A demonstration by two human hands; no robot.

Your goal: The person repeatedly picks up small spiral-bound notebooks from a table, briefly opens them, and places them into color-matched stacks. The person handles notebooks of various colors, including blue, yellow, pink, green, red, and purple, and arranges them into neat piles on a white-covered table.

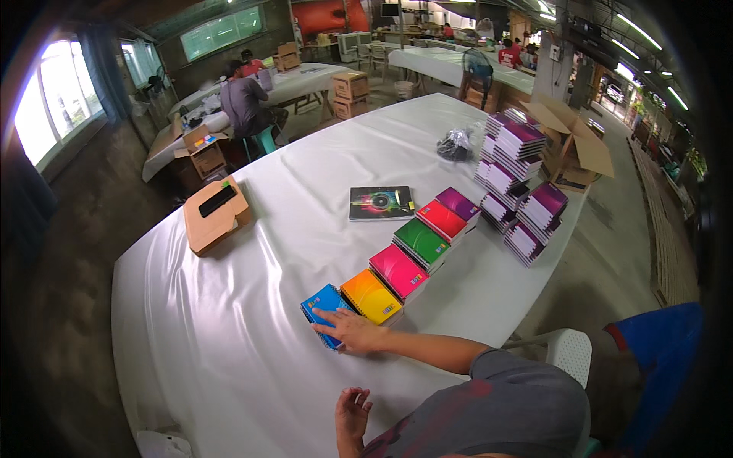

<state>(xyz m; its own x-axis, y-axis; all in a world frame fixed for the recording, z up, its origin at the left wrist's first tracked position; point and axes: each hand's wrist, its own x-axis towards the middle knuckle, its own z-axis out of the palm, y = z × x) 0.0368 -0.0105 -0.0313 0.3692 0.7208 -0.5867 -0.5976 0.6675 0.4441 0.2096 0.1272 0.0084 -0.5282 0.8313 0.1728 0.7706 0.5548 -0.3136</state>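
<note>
My right hand (351,330) lies across the blue spiral notebook (325,299), the nearest of a slanting row, its fingers spread over the cover. Beside it is a yellow notebook (372,296). Farther along come a pink notebook (398,270), a green notebook (421,243), a red notebook (441,219) and a purple notebook (458,203). The green, red and purple ones top small stacks. My left hand (352,412) hovers near the table's front, fingers loosely bent and apart, with nothing seen in it.
On the white-covered table (252,320) are a dark printed book (380,203), tall stacks of purple-and-white notebooks (508,164), clear plastic (458,143), and a phone (217,200) on flat cardboard (200,229). An open carton (569,141) stands at the far right. A white chair (569,353) is close by; people sit farther off.
</note>
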